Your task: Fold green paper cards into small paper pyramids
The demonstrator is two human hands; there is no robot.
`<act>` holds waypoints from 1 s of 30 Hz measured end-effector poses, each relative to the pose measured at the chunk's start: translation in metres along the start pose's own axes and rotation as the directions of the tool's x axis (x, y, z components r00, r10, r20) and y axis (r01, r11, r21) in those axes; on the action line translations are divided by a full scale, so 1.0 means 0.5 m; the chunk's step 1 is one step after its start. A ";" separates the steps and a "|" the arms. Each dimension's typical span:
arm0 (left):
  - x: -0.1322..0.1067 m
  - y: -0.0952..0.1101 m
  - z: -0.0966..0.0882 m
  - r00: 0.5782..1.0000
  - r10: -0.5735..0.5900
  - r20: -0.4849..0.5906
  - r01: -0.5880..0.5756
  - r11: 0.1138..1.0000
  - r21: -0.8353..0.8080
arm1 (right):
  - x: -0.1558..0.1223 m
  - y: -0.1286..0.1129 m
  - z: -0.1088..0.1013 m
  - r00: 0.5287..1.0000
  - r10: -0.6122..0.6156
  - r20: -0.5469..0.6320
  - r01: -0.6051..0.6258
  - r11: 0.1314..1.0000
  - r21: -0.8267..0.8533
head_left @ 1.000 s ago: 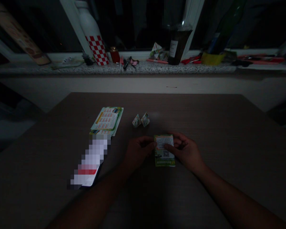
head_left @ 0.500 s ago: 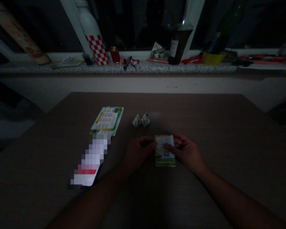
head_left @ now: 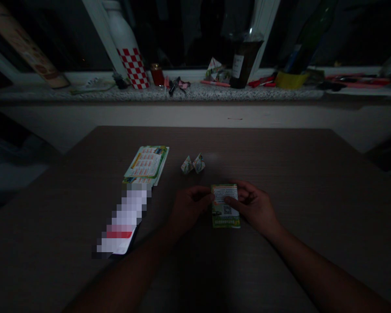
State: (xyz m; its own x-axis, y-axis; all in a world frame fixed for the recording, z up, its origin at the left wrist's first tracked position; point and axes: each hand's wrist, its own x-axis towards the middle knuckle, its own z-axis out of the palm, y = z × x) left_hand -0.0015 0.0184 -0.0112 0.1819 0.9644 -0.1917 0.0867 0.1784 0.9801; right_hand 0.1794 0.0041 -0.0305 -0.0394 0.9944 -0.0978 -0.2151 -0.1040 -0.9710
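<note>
Item 1: card (head_left: 226,221), printed, green-edged, w/ QR code; in my hands, resting on table (head_left: 280,161) or just above, can't tell which. My L hand (head_left: 189,205): pinching its L edge. My R hand (head_left: 260,208): gripping R side, thumb on front. Item 2: folded papers (head_left: 199,164), 2 pcs, side by side, beyond card. Item 3: pile (head_left: 146,163) of cards, to my L. Item 4: phone (head_left: 120,249), mostly pixelated, nearer me than pile. Sill (head_left: 195,94): checked bottle (head_left: 132,65), jar (head_left: 157,75), cup (head_left: 243,63), misc.
</note>
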 end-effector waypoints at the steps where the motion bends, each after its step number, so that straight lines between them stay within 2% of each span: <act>1: 0.001 -0.001 0.000 1.000 0.003 -0.002 -0.003 1.000 0.003 | 0.000 0.000 0.000 1.000 0.003 0.001 -0.003 1.000 -0.001; 15: 0.000 0.002 0.005 0.999 -0.007 -0.046 0.006 1.000 -0.019 | 0.001 -0.003 0.000 1.000 0.012 0.006 -0.012 1.000 -0.006; 30: 0.003 -0.003 0.005 1.000 -0.002 -0.027 0.001 0.999 -0.032 | 0.000 0.000 0.000 1.000 0.018 0.003 -0.018 1.000 0.002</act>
State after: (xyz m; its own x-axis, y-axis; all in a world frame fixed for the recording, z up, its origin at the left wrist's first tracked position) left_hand 0.0008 0.0189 -0.0130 0.1554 0.9689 -0.1925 0.0557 0.1860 0.9810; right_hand 0.1794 0.0042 -0.0306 -0.0459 0.9923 -0.1150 -0.2167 -0.1223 -0.9686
